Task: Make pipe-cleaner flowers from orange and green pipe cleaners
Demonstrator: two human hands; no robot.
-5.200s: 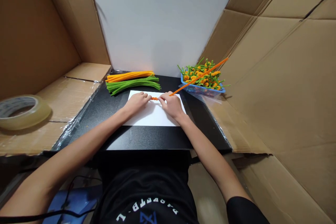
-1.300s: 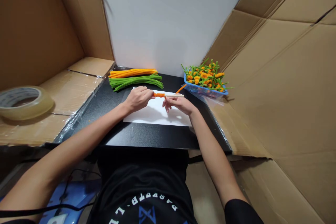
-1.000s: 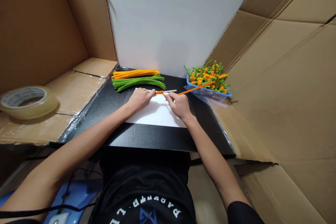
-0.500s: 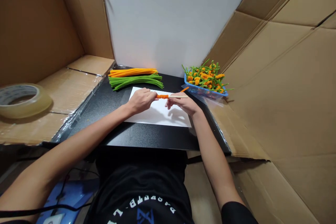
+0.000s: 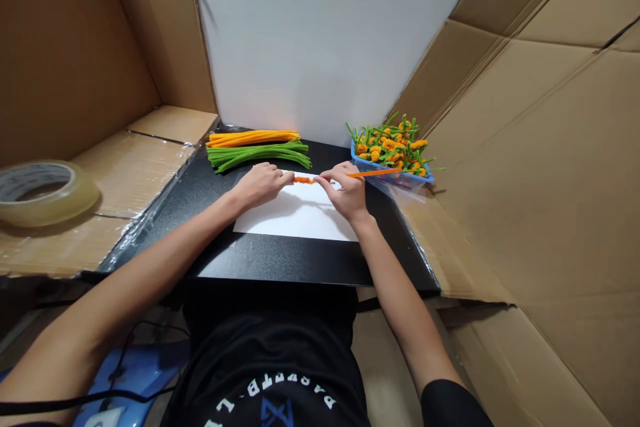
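Observation:
Between my hands, an orange pipe cleaner coil [image 5: 304, 179] wraps a thin wooden stick, which my fingers mostly hide. My left hand [image 5: 261, 185] grips the stick at the coil's left end. My right hand [image 5: 347, 192] pinches the orange pipe cleaner [image 5: 373, 173] close to the coil, and its loose tail runs right towards a blue basket. Both hands are just above a white paper sheet [image 5: 293, 213]. Behind the sheet lie a bundle of orange pipe cleaners [image 5: 253, 138] and a bundle of green ones [image 5: 257, 157].
The blue basket [image 5: 410, 179] holds several orange-and-green pipe cleaner flowers [image 5: 390, 147]. The black tabletop [image 5: 270, 263] has cardboard sides, with a roll of clear tape [image 5: 45, 193] on the left one. A white wall [image 5: 320, 47] stands behind.
My right hand has closed from its spread position onto the pipe cleaner beside the coil. The loose tail has swung down from pointing up-right to running almost level towards the basket.

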